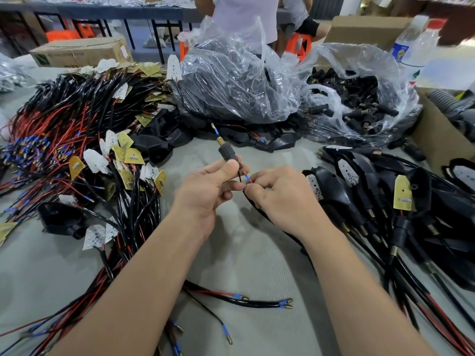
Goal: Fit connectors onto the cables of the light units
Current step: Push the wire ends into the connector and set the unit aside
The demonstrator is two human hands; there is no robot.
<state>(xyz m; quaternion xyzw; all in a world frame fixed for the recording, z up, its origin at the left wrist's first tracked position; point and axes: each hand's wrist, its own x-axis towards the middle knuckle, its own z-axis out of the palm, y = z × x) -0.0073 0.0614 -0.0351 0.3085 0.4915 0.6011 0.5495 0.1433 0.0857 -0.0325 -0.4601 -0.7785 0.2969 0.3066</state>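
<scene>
My left hand [210, 186] grips a black connector [226, 152] with a brass threaded end, held upright above the table. A thin wire with a blue-sleeved tip [215, 129] sticks up out of the connector's top. My right hand [280, 194] pinches a second wire, red with a blue-sleeved tip [247, 178], just right of the connector's base. A black cable [259, 209] runs down from both hands under my right wrist.
Loose red and black cables with LED boards [77, 140] pile at left. Black light units with connectors [385, 201] lie at right. Two clear bags [246, 80] of black parts stand behind, beside cardboard boxes [437, 134] and a bottle [413, 44]. A person stands behind the table.
</scene>
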